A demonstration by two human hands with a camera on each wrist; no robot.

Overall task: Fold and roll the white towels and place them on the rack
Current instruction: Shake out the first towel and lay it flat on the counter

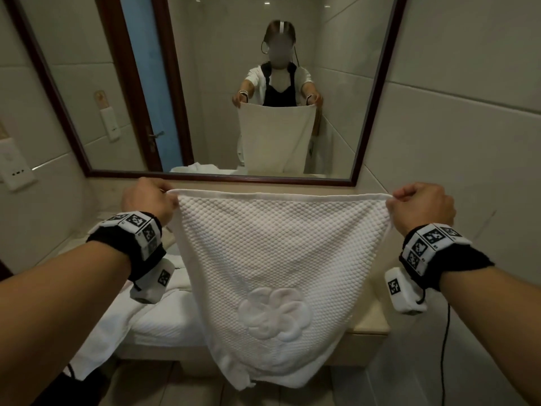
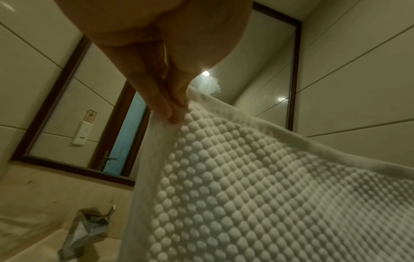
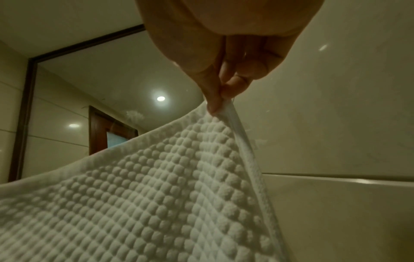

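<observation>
Holding a white waffle-weave towel (image 1: 275, 259) spread in the air above the counter (image 1: 370, 325), the left hand (image 1: 147, 200) and right hand (image 1: 423, 205) each pinch one top corner. Its top hem runs level from left to right; its long axis hangs downward, embossed flower low. Judging by this, folding has hardly begun: no fold, no roll. More white towels (image 1: 164, 315) lie heaped on the counter; no rack shows.

2 towels: 1 held (image 1: 272, 259), 1 on counter (image 1: 164, 317); 2 hands (image 1: 146, 200) (image 1: 424, 203); 1 mirror (image 1: 377, 92); 1 faucet (image 2: 87, 228).
</observation>
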